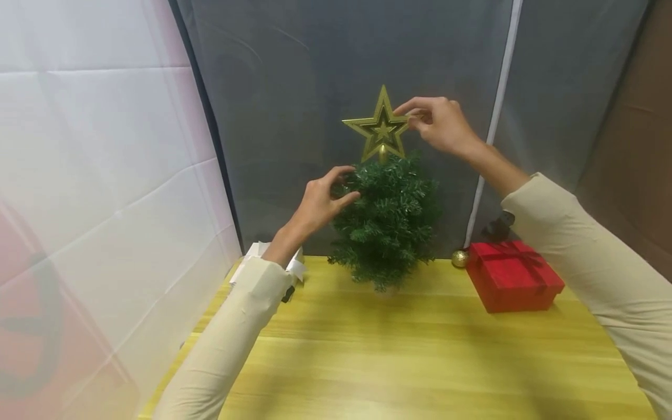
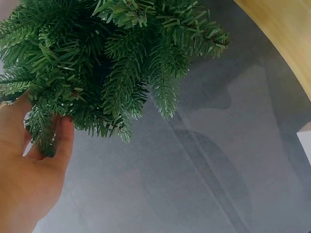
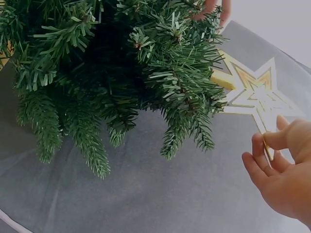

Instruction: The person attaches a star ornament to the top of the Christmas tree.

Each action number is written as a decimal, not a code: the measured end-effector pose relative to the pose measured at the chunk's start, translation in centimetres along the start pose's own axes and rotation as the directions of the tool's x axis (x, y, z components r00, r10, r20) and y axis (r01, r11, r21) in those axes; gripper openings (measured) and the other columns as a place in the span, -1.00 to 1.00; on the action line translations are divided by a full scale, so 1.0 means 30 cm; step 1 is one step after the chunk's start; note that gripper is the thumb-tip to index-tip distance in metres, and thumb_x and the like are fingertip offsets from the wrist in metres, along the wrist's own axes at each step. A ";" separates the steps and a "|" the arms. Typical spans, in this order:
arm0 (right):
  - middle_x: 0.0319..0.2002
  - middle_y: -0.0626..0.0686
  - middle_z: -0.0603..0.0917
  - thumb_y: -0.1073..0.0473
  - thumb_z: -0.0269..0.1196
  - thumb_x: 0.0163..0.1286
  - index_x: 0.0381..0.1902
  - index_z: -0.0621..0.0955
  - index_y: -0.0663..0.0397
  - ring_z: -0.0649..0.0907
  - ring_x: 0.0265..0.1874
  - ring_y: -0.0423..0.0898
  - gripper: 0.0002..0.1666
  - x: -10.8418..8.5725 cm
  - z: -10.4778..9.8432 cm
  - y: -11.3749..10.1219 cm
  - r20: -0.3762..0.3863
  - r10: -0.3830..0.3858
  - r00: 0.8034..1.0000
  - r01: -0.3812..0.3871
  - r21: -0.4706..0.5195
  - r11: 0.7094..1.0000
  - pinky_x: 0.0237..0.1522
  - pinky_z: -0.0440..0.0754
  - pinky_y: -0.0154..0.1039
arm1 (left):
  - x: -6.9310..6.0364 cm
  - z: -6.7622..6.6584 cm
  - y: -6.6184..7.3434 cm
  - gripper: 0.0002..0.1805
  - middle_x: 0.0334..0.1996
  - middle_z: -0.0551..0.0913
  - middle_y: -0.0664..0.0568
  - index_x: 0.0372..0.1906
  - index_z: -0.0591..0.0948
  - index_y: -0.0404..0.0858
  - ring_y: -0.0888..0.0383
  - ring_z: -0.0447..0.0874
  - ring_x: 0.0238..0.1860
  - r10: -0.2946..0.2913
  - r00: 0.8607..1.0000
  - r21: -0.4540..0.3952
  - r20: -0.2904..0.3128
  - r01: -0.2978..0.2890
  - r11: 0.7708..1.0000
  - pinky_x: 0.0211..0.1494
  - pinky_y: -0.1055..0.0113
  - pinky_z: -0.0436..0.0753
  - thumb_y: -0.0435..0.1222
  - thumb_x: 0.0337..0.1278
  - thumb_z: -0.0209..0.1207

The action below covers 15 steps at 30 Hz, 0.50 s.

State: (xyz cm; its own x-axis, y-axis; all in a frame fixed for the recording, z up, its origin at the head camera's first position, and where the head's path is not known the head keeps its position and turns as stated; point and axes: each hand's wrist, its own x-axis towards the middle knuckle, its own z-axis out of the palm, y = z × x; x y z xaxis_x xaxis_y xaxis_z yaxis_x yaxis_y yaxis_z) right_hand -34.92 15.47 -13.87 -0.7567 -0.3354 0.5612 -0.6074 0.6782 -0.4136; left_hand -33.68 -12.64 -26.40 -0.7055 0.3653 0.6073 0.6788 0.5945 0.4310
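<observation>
A small green artificial Christmas tree (image 1: 388, 227) stands upright at the back of the table. On its top sits a gold star topper (image 1: 382, 129), its short socket partly sunk among the upper branches. My right hand (image 1: 445, 123) pinches the star's right point between thumb and fingers; the right wrist view shows this grip on the star (image 3: 260, 94) closely. At the tree's upper left, my left hand (image 1: 317, 201) has thumb and fingers curled round a branch. In the left wrist view, a sprig (image 2: 44, 131) lies between them, and some fingertips are hidden by needles.
A red gift box (image 1: 514, 280) with a ribbon lies right of the tree, beside a gold ball ornament (image 1: 459, 258). Behind my left forearm is a white object (image 1: 252, 256), partly hidden. Grey fabric (image 1: 294, 116) hangs behind the wooden table (image 1: 409, 361); a white panel stands left.
</observation>
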 end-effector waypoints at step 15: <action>0.15 0.09 0.75 0.19 0.27 0.57 0.34 0.64 -0.10 0.75 0.10 0.02 -0.57 -0.003 -0.009 -0.002 -0.042 -0.013 0.999 0.014 0.015 1.000 0.18 0.68 -0.01 | -0.003 -0.020 -0.004 -0.37 0.06 0.69 -0.24 0.45 0.48 -0.15 -0.07 0.80 -0.16 0.003 1.000 0.018 -0.005 -0.003 1.000 -0.03 0.11 0.77 -0.17 0.36 0.37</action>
State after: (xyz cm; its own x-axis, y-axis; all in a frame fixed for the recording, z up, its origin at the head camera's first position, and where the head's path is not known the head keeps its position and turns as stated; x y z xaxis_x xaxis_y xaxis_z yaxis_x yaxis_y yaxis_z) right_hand -34.74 15.64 -13.72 -0.7377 -0.3166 0.5963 -0.6215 0.6634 -0.4167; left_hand -33.57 -13.17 -26.08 -0.7027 0.3632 0.6118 0.6769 0.6062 0.4175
